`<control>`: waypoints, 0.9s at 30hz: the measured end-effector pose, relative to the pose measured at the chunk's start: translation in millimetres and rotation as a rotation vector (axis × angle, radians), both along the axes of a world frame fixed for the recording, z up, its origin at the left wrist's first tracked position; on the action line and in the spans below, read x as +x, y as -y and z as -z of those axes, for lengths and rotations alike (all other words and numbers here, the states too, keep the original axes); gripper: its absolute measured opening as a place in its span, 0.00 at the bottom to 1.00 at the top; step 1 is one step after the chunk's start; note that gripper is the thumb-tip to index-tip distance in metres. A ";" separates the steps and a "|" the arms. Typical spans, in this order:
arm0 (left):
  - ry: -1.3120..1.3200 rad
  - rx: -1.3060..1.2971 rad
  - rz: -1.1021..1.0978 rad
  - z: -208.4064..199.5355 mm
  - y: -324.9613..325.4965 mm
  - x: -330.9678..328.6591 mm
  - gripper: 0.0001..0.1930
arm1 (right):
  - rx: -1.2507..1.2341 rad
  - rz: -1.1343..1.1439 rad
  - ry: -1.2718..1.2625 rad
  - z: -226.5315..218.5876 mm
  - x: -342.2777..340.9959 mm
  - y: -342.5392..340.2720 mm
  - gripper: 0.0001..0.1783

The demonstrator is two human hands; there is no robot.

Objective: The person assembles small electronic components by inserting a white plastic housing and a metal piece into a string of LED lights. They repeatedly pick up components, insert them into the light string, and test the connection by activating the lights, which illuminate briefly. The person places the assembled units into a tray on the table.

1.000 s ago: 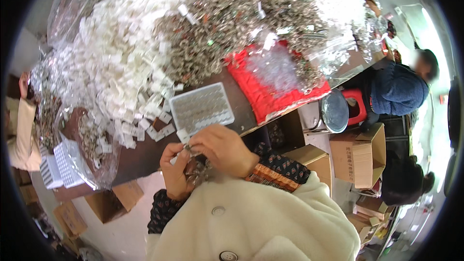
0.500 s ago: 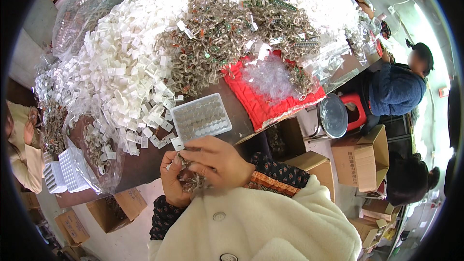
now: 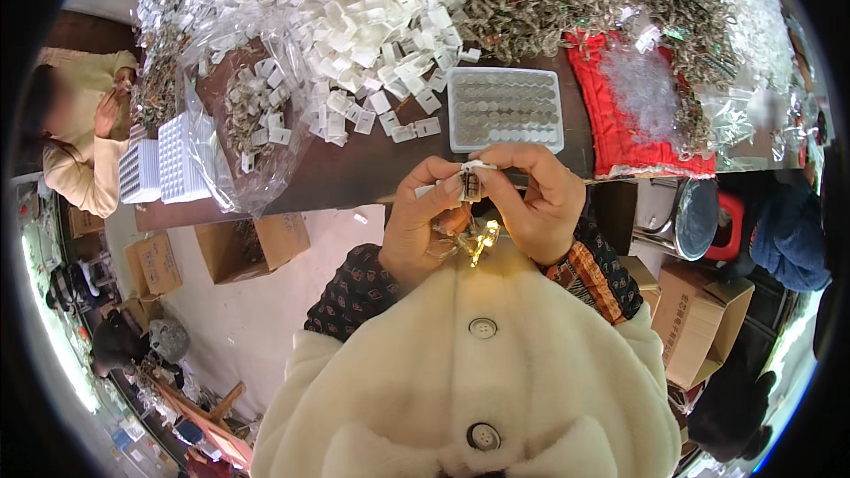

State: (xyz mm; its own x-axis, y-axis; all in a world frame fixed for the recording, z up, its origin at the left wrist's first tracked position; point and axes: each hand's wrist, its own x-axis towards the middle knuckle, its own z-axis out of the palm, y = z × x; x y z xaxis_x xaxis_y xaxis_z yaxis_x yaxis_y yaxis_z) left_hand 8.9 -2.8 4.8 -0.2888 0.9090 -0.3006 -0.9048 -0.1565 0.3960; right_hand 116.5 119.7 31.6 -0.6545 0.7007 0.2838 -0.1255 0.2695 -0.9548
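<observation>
Between both hands, close to my chest, is a small white battery box [image 3: 473, 179] with its inside showing. My left hand [image 3: 418, 223] pinches its left side and also has a bundled wire of fairy lights [image 3: 481, 243] under the fingers, glowing yellow. The thumb and fingers of my right hand [image 3: 538, 204] close on the box's right side and top. Just beyond my hands on the table lies a clear plastic tray [image 3: 505, 147] with rows of round silver coin cells.
A large heap of white plastic cases [image 3: 354, 26] covers the table's back. Beside it are tangled wire lights [image 3: 540, 4] and a red cloth [image 3: 600, 115] under clear plastic pieces. White trays [image 3: 186, 159] stand left, near a co-worker [image 3: 88, 133]. Cardboard boxes [image 3: 243, 248] sit below.
The fairy lights are now lit. My right hand has moved off the left hand's front to the box's right side. My view has swung left.
</observation>
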 end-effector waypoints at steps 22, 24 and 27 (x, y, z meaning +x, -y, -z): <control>0.200 0.118 -0.076 -1.8 -9.0 11.7 0.08 | 0.242 -0.154 -0.202 11.1 -10.4 -2.6 0.15; 0.179 0.001 -0.112 0.6 -5.9 13.4 0.10 | 0.309 -0.177 -0.192 12.9 -9.8 -5.3 0.21; 0.213 -0.062 -0.145 1.9 -3.9 16.4 0.10 | 0.489 -0.178 -0.139 14.4 -3.3 -10.6 0.24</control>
State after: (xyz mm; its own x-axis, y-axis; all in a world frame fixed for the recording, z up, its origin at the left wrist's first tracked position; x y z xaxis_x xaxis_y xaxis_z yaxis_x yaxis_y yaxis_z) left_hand 25.4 1.1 2.9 -0.3393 0.8405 -0.4223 -0.9385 -0.2723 0.2123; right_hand 113.1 130.3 17.2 -0.6841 0.3472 0.6414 -0.3257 0.6414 -0.6946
